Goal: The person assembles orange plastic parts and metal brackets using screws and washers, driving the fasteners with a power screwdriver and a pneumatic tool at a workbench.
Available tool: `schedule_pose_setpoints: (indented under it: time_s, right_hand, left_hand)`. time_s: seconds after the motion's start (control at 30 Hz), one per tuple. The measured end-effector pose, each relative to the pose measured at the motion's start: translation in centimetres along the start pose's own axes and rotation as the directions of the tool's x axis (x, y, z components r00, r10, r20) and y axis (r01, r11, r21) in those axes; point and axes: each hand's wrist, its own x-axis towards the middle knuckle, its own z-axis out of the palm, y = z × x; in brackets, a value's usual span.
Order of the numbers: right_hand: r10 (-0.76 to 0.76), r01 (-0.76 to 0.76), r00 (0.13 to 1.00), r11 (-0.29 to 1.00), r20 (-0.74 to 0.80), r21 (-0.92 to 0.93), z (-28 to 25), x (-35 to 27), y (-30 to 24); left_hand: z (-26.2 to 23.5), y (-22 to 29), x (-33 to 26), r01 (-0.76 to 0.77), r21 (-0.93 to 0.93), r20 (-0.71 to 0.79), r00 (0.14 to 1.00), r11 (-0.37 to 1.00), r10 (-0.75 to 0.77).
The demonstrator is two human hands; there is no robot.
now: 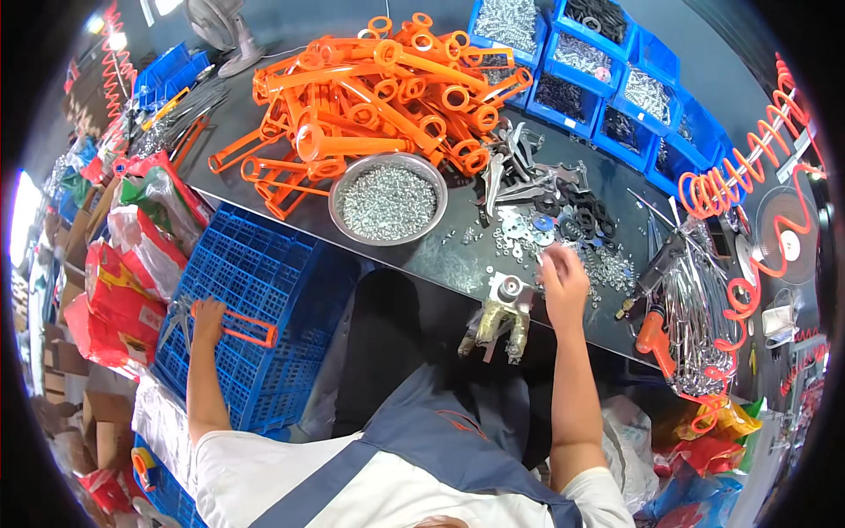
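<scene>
Gripping: my left hand (208, 319) closed around an orange handle (249, 326) over the blue crate (264, 264).
Picking: my right hand (563, 280) pinched among washers (528, 231); I couldn't tell what.

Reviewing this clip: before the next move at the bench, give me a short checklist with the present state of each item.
1. Left hand has a hold on the orange plastic part over the blue crate: ok, fingers are on its end.
2. Right hand is at the loose washers on the table: ok.
3. Whether the right hand has picked anything up: cannot tell, fingertips are blurred.
4. Metal bowl has screws in it: ok, well filled.
5. Clamp fixture at the table edge is free of the hands: ok.
6. Pile of orange parts is stocked: ok.
</scene>
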Motion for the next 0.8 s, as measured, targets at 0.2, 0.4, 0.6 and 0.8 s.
schedule_pose_setpoints:
  time_s: [0.2,0.4,0.6,0.8]
  right_hand:
    - [-0.062,0.096,0.995,0.833,0.080,-0.545,7.7,10.7,2.7]
    - [0.440,-0.524,0.808,0.840,0.392,0.138,7.1,15.2,5.2]
    - [0.334,-0.375,0.921,0.613,0.202,0.695,0.5,9.6,-0.4]
    - [0.300,-0.489,0.872,0.513,0.387,0.705,2.6,-5.2,-7.4]
  left_hand:
    - [-0.4,6.2,1.4,0.368,0.181,0.438,0.800,0.912,-0.410]
    - [-14.7,17.8,6.1,0.132,-0.455,0.211,0.977,0.881,-0.037]
    - [-20.6,28.9,8.4,-0.307,-0.837,-0.247,0.951,0.454,0.186]
    - [-24.7,39.7,9.9,-0.063,-0.878,-0.244,0.912,-0.475,0.329]
